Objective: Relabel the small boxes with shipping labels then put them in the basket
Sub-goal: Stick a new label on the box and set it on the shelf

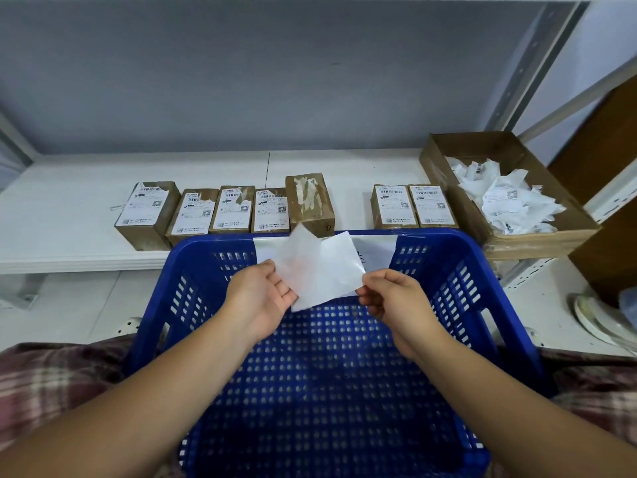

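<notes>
Pinching one label (320,267) over the basket (482,257), left hand (258,298) and right hand (393,301) face the bare box (310,201): dead ahead, lengthwise away, left nearer.

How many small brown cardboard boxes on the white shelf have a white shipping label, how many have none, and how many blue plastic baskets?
Small brown cardboard boxes with a white shipping label: 6
Small brown cardboard box with label torn off: 1
Blue plastic basket: 1
Total: 8

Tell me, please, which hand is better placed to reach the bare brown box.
Probably left: the left hand sits closer below the bare box than the right hand, though both hold white sheets.
</notes>
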The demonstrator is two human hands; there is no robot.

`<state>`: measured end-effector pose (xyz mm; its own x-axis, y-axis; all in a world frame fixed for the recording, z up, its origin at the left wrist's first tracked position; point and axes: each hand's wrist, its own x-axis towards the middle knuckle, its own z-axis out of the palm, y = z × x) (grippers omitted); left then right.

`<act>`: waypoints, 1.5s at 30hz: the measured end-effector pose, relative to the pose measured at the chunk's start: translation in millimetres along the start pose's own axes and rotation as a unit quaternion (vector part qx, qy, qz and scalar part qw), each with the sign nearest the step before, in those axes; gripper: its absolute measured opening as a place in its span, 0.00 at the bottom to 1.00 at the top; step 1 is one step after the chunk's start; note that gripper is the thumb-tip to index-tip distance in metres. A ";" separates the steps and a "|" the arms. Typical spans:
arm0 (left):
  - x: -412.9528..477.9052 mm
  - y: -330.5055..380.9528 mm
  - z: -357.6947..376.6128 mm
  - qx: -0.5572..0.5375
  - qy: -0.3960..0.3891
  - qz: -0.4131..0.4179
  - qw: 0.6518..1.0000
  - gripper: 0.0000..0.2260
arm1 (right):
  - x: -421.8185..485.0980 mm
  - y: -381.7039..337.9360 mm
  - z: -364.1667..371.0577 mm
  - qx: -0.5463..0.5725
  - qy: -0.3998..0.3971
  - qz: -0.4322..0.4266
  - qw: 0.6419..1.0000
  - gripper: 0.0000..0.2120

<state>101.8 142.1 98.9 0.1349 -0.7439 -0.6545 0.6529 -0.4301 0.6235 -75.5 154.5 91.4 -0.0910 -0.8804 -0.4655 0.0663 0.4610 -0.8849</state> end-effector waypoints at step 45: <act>-9.7 -37.8 1.5 0.604 0.024 0.451 0.657 0.05 | -16.9 18.4 12.7 0.059 -0.167 -0.040 0.983 0.15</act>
<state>74.7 164.8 82.3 0.1029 -0.9702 0.2193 -0.7722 0.0611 0.6324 -60.2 176.5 83.2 0.2298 -0.9097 -0.3460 0.1887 0.3904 -0.9011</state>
